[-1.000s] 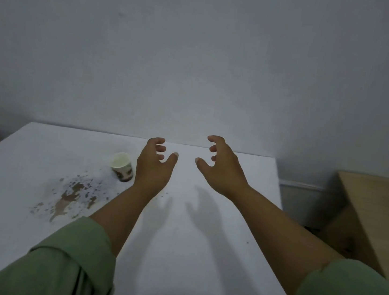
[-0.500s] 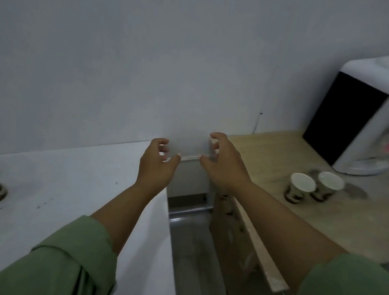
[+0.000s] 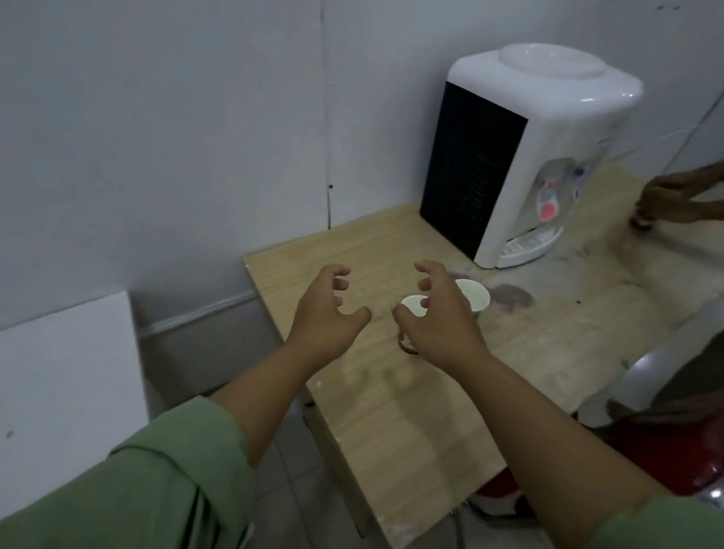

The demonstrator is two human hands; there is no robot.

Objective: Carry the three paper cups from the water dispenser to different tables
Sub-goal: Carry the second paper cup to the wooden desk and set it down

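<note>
Two white paper cups stand on the wooden table [image 3: 379,418] in front of the white water dispenser [image 3: 525,157]. The nearer cup [image 3: 413,304] is mostly hidden behind my right hand [image 3: 438,324]; the farther cup [image 3: 474,293] shows its rim to the right of that hand. My right hand hovers over the nearer cup with fingers curled apart, holding nothing. My left hand [image 3: 328,311] is open beside it, to the left, above the bare tabletop.
A white table [image 3: 17,391] lies at the lower left, with a gap of tiled floor between it and the wooden table. Another person's hands [image 3: 670,198] rest on the wooden table at the far right. A red seat [image 3: 671,449] sits at the right edge.
My view has swung right, from the white table with its one cup to the wooden table. Both hands now hang over the two cups near the dispenser, still open.
</note>
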